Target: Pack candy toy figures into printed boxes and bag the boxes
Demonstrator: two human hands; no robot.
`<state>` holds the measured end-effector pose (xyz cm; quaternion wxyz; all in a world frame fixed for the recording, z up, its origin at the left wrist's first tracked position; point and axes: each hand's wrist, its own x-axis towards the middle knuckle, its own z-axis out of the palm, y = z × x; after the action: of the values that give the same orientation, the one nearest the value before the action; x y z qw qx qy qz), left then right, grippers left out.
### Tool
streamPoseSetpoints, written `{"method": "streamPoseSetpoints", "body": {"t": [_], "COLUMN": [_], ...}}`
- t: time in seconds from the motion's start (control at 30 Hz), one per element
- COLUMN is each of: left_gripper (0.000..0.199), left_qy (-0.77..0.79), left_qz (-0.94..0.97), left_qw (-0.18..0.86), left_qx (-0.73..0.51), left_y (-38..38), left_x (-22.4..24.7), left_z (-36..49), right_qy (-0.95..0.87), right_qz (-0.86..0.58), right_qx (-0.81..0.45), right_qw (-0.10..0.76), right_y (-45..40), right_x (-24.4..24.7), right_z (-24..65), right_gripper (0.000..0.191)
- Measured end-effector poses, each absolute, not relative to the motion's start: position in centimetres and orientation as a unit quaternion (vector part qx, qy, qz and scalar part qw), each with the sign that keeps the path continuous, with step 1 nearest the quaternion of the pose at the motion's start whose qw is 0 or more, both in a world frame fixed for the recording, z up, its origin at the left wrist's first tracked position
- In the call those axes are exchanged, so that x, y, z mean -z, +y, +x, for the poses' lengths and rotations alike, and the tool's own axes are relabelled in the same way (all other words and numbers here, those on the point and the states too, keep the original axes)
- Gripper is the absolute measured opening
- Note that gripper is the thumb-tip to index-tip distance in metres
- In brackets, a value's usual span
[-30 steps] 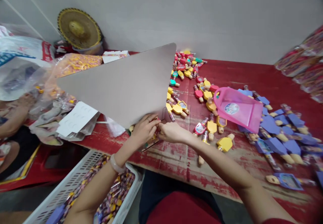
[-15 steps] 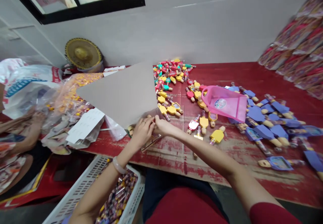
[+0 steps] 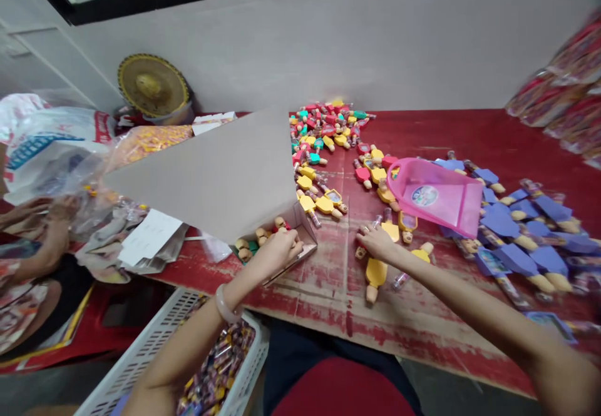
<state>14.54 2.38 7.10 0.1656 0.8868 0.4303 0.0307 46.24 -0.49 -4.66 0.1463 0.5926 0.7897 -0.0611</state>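
Note:
My left hand [image 3: 283,250] is inside an open cardboard box [image 3: 307,253], its fingers curled down at the front wall; what they grip is hidden. Beside it in the box lie toys with round tan knobs [image 3: 261,236], some green and red. The box's large grey lid [image 3: 216,178] stands raised behind. On the table, my right hand [image 3: 375,241] closes its fingers over a small paddle-shaped toy [image 3: 360,253], whose tan knob shows below them. Yellow paddle-shaped toys [image 3: 376,272] with clear tubes lie right around that hand.
A pink scoop [image 3: 434,197] lies beside a heap of purple toys [image 3: 502,222]. Red, green and yellow toys [image 3: 328,128] are piled at the wall. A white basket [image 3: 256,341] of small pieces stands below the table edge. Another person's hands [image 3: 61,209] work at left.
My right hand has left the box and moved right to the loose toys. My left hand stays in the box, and the toys inside now show.

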Motion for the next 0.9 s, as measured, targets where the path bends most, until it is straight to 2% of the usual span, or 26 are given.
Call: {"method": "streamPoseSetpoints", "body": {"t": [0.13,0.2,0.3,0.37,0.43,0.5,0.63,0.73,0.8,0.9], "left_gripper": [0.021,0.021,0.021,0.022,0.022,0.018,0.012,0.021,0.029,0.046], "left_qy": [0.438,0.441,0.461,0.474,0.479,0.481,0.472,0.464,0.476,0.49], "left_qz": [0.888,0.888,0.876,0.868,0.866,0.865,0.878,0.882,0.871,0.863], "left_qw": [0.142,0.132,0.141,0.145,0.141,0.14,0.083,0.0,-0.022,-0.027], "left_qx": [-0.023,-0.005,0.015,0.017,0.01,0.013,0.0,-0.08,-0.118,-0.118], "left_y": [2.6,3.1,3.8,3.8,3.4,2.8,1.7,1.4,1.5,1.9], "left_x": [-6.5,-6.3,-6.1,-5.9,-5.6,-5.4,-5.7,-5.8,-5.2,-3.6], "left_z": [14.8,15.2,15.8,16.0,16.1,16.1,15.5,14.2,13.3,12.3], "right_qy": [0.79,0.763,0.705,0.681,0.666,0.653,0.663,0.68,0.7,0.732], "right_qz": [0.596,0.637,0.689,0.671,0.642,0.629,0.606,0.598,0.595,0.604], "right_qx": [0.074,0.076,0.132,0.187,0.216,0.218,0.207,0.186,0.172,0.163], "right_qw": [0.127,0.074,-0.103,-0.227,-0.312,-0.361,-0.387,-0.382,-0.355,-0.27], "right_y": [0.5,1.2,1.7,1.7,1.5,1.0,-0.1,-0.3,0.3,2.2], "right_x": [3.9,1.9,-2.4,-5.3,-7.8,-9.6,-10.9,-10.2,-9.0,-6.5], "right_z": [45.9,45.1,43.6,42.4,41.1,39.9,37.6,35.7,34.1,31.9], "right_gripper": [0.022,0.024,0.036,0.037,0.035,0.033,0.029,0.03,0.031,0.029]}}
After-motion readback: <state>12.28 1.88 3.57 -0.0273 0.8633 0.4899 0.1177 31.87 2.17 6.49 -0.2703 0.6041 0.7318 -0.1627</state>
